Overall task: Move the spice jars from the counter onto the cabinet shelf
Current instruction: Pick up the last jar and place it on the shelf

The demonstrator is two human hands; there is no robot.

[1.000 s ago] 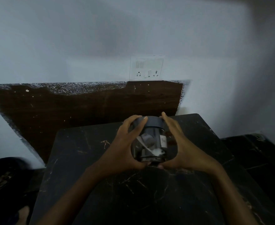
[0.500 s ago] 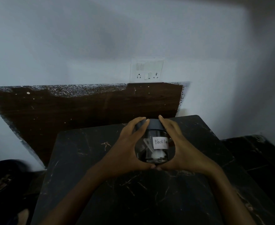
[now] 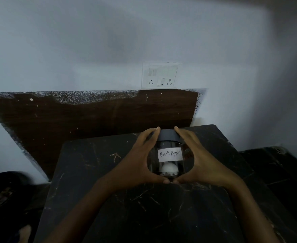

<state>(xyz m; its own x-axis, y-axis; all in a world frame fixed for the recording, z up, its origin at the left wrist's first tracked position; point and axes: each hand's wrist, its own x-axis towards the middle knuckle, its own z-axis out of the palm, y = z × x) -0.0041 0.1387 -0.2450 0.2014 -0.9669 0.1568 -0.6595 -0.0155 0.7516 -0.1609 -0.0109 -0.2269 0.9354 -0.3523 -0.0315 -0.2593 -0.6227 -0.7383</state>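
Observation:
A clear glass spice jar (image 3: pixel 168 160) with a dark lid and a white label reading "Black Pepper" stands upright on the black marble counter (image 3: pixel 109 199), toward its far side. My left hand (image 3: pixel 137 163) wraps the jar's left side and my right hand (image 3: pixel 202 163) its right side. On both hands the fingers curl up to the lid, and the thumbs meet under the jar's front. The label faces me.
Behind the counter a dark brown wooden board (image 3: pixel 91 116) leans on the white wall. A switch and socket plate (image 3: pixel 160 76) sits on the wall above it. A lower black surface (image 3: pixel 280 172) lies to the right. No cabinet shelf is in view.
The jar has turned between my hands so that its label now faces me fully. Both hands stay around it in about the same spot.

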